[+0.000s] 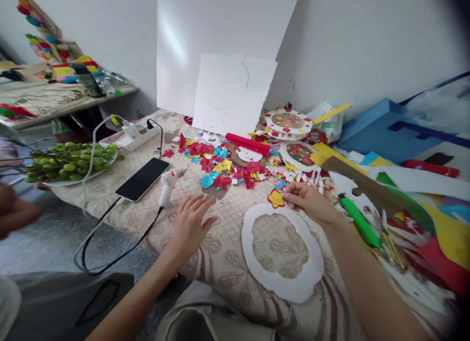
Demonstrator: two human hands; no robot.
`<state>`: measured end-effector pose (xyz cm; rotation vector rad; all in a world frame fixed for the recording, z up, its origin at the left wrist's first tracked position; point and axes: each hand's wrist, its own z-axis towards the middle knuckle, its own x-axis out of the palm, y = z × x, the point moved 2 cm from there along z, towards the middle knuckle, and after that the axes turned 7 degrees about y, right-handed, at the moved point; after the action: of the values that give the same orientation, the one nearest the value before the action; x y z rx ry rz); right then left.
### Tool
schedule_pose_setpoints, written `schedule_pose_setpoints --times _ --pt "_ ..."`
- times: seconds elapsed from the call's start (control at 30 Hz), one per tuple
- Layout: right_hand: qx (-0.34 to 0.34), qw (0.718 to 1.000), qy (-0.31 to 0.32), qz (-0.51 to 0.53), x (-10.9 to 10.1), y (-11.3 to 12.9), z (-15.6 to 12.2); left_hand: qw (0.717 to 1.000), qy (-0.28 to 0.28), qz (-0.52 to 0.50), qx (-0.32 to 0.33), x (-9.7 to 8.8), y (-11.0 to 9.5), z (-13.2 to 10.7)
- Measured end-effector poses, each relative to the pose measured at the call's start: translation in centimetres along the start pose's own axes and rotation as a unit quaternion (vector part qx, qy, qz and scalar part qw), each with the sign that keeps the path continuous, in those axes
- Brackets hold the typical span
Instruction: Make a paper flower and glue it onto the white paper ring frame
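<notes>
My right hand [306, 200] pinches the edge of a small yellow paper flower [276, 198] with a red border. The flower is over the top rim of a white wavy-edged paper ring [253, 250], which lies flat on the patterned tablecloth [223, 267]. My left hand [193, 221] is open, palm down, fingers spread, low over or on the cloth left of the ring. It holds nothing. Nearest to it is a small white corded tool [167, 188], perhaps a mini glue gun. Beyond lie several cut paper flowers [222, 166] in red, blue and yellow.
A phone [142, 179] on a cable, a power strip [137, 137] and a plate of green grapes [73, 162] sit at left. Decorated paper discs [288, 123], a green roll [360, 221], scissors [392, 245] and coloured sheets crowd the right. Another person's hand [16, 211] shows at far left.
</notes>
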<state>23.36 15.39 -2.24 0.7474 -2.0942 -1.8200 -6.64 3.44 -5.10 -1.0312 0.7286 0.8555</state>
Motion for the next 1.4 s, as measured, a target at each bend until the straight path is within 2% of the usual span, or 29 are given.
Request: schedule_pose_setpoints --times 0.2,0.37,0.47,0.57,0.67,0.83,0.93,1.07,1.27,1.4 --pt "-0.009 1.0 0.016 -0.007 1.4 0.2 0.2 0.999 -0.051 -0.001 0.015 -0.5 -0.2 0.0" --pt "-0.014 0.999 0.033 -0.018 2.2 0.3 -0.1 0.996 -0.05 -0.07 0.001 0.0 -1.7 2.1" --pt "-0.012 0.999 0.036 -0.021 2.4 0.3 -0.3 0.985 -0.005 -0.173 -0.027 0.4 -3.1 3.9" --pt "-0.011 0.999 0.038 -0.017 2.5 0.3 -0.5 0.96 0.054 -0.27 -0.05 1.2 -4.3 5.9" --pt "-0.011 0.999 0.025 -0.017 2.5 0.4 -0.5 0.934 0.127 -0.332 -0.044 2.4 -5.3 7.7" --pt "-0.015 1.0 0.003 -0.023 2.4 0.5 -0.6 0.862 0.276 -0.424 -0.027 4.9 -6.4 9.8" --pt "-0.021 1.0 -0.007 -0.01 2.2 0.2 -0.5 0.823 0.317 -0.467 -0.06 5.7 -6.7 10.5" --pt "-0.038 0.998 -0.038 0.034 2.0 -0.1 0.0 0.788 0.307 -0.519 -0.123 6.3 -6.6 11.4" --pt "-0.077 0.983 -0.158 0.043 1.1 -0.8 0.3 0.749 0.203 -0.602 -0.187 6.4 -5.8 13.6" --pt "-0.075 0.987 -0.14 0.014 0.8 -1.2 0.4 0.721 0.172 -0.64 -0.202 5.6 -5.2 14.4"
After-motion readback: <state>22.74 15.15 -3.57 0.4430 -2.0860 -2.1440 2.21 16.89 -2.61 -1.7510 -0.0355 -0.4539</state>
